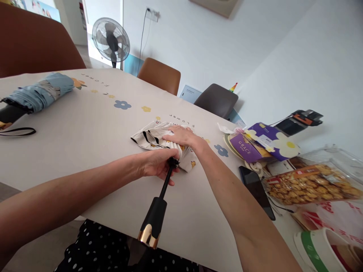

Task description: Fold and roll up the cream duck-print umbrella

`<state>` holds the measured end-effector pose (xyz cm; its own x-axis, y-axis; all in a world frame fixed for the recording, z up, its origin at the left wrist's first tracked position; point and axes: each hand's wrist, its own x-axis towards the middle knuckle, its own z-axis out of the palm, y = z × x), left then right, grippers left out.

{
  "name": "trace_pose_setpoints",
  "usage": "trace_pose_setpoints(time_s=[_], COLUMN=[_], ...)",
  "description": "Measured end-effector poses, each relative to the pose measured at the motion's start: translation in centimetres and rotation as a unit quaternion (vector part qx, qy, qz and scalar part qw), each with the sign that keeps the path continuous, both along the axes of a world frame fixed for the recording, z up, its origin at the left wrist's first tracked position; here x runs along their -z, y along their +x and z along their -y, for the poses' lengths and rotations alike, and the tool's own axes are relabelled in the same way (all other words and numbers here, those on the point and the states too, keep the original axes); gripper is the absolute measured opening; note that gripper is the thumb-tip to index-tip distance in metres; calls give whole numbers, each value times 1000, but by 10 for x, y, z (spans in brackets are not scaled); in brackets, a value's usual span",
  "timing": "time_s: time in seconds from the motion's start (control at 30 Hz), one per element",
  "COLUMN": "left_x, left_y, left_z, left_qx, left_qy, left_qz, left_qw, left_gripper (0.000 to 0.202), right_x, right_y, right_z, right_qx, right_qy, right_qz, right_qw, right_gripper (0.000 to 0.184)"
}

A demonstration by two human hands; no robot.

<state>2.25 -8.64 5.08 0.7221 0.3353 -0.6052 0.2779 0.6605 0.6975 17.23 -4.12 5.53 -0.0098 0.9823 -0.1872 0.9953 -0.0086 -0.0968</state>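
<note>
A white patterned umbrella (154, 215) lies partly folded on the table, its black handle with a gold band pointing toward me. The canopy (144, 139) is loose and crumpled, with dark edging showing on its left folds. My left hand (159, 163) is closed around the umbrella just below the canopy, where the black shaft comes out. On top of the fabric my right hand (180, 136) lies fairly flat, fingers stretched out to the left. Part of the canopy is hidden beneath both hands.
A folded blue umbrella (45, 92) lies at the far left of the table (85, 139). To the right are a phone (256, 190), a purple box (245, 145), a snack bag (309, 185) and a white-and-green container (312, 247). Chairs (160, 74) and a fan (111, 39) stand beyond.
</note>
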Motion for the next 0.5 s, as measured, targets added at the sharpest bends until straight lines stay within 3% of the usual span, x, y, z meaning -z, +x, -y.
trace_pose_setpoints(time_s=[0.17,0.33,0.4,0.5], left_x=[9,17,17,12], left_y=[4,7,7,4], left_z=[4,5,4,2], left_qx=[-40,-80,-89,-94], left_qy=[11,-25,-52,-111], left_qz=[23,18,34,95], left_qw=[999,996,994,985], left_gripper=[35,29,27,22], right_x=[8,11,7,-5], right_y=[-8,-21,-22,-9], right_z=[-8,-10,-8,2], right_qx=[0,-15,-21,19], right_qy=[13,65,114,259], right_qz=[15,-37,-51,-99], right_qw=[1000,997,992,961], right_gripper=[48,33,36,41])
